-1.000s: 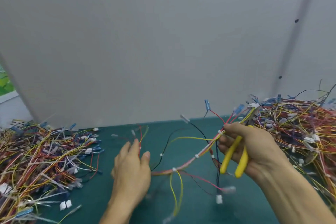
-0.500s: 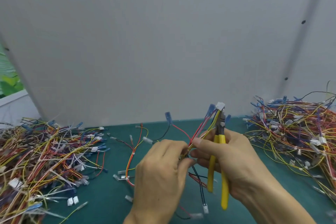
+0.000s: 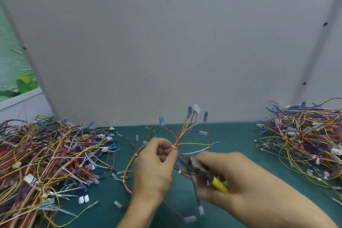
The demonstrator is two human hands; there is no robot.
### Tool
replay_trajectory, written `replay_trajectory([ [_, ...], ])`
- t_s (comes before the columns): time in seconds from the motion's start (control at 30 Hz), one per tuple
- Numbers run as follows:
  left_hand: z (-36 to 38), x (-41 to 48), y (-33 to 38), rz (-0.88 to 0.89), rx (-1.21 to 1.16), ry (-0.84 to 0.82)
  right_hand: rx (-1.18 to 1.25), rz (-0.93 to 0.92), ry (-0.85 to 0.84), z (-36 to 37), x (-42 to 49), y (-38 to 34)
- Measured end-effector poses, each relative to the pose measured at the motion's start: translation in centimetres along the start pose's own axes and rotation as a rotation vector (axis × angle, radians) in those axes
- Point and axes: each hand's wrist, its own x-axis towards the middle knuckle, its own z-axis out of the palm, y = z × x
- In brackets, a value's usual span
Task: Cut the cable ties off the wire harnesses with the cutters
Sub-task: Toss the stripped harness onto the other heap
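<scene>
Pinch the wire harness [image 3: 185,131] firmly in the left hand [image 3: 155,168], thumb and forefinger closed on the bundle just under the white cable tie [image 3: 174,147] at centre frame, remaining fingers curled, loose ends fanning upward toward the grey wall [image 3: 166,42]. Grip the cutters [image 3: 218,184] by the yellow handles, wrapped as now in the curled right hand [image 3: 231,177] at lower right of centre, and lead nose-first up and left toward that tie. Slip a single blade tip under the strap, flat against the plastic, never across the coloured insulation; probably safest to bite on the side away from the thumb. Squeeze short and clean, then pluck the strap free. Impossible to tell through the motion blur: blades parted or closed. Sitting now just right of the left fingertips and a little below the tie, near but apparently not touching it: the dark nose of the cutters. Lower on the same bundle, between the two hands: a second tie [image 3: 179,172], likely next in line. Heaped on the green counter [image 3: 238,135]: a left pile [image 3: 46,157] and a right pile [image 3: 305,140] of harnesses at the frame's edges, well apart from both hands.
</scene>
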Motion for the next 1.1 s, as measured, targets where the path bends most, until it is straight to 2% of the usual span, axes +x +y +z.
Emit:
replay_trajectory([
  [0.03,-0.2,0.2,0.0,-0.048,-0.081,0.000,0.097,-0.015,-0.050,-0.2,-0.1,-0.2],
  [0.07,-0.4,0.4,0.1,-0.103,-0.186,-0.005,0.149,-0.013,-0.003,-0.1,0.0,-0.3],
  [0.13,-0.8,0.7,0.7,-0.203,-0.411,-0.017,0.086,0.041,0.220,0.2,0.2,0.1],
  [0.2,-1.2,0.9,1.5,-0.261,-0.615,-0.041,-0.019,0.166,0.358,0.7,0.5,0.7],
  [0.27,-1.3,0.9,2.3,-0.302,-0.804,-0.082,-0.041,0.264,0.389,1.2,0.8,1.2],
  [0.37,-1.0,0.3,3.3,-0.348,-0.955,-0.137,0.060,0.237,0.439,2.6,1.4,1.0],
  [0.47,-0.5,-0.2,3.5,-0.371,-0.934,-0.148,0.296,0.192,0.485,3.6,2.3,0.1],
  [0.67,-1.0,-0.5,4.2,-0.320,-0.791,-0.229,0.724,0.117,0.457,2.9,3.9,-0.7],
  [0.8,-1.7,-0.3,4.2,-0.228,-0.737,-0.293,0.793,0.125,0.435,2.3,4.2,-1.1],
  [0.87,-2.4,0.4,3.6,-0.091,-0.552,-0.204,0.785,0.166,0.489,1.1,4.4,-1.2],
  [0.93,-3.5,1.6,2.7,-0.029,-0.357,0.025,0.913,0.236,0.592,-0.8,4.6,-1.2],
  [1.0,-4.6,2.7,1.5,-0.178,-0.266,0.213,1.161,0.298,0.703,-3.0,4.7,-1.1],
  [1.03,-5.1,3.0,0.8,-0.317,-0.276,0.221,1.280,0.311,0.745,-4.1,4.5,-0.9],
  [1.1,-5.3,3.2,-0.3,-0.660,-0.391,0.054,1.447,0.328,0.772,-5.5,4.1,-0.2],
])
